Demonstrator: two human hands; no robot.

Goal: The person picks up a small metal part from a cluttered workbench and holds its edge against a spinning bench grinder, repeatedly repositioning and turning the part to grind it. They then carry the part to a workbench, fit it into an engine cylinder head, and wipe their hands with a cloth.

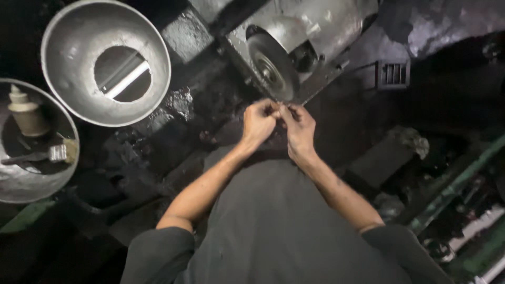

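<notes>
My left hand [258, 122] and my right hand [300, 129] meet fingertip to fingertip just below a round grinding wheel [271, 66] on a grey metal machine [305, 31]. Both hands pinch a very small piece between them, held at the wheel's lower edge. The piece is too small and dark to identify. Both forearms reach out from dark sleeves over my grey-clad lap.
A large metal bowl [68, 68] with reflected light sits at upper left. A second metal bowl [21, 184] at the left edge holds a small bottle [26, 113] and a brush [42, 155]. Dark greasy surfaces surround the machine. Green bars [457, 181] run at the right.
</notes>
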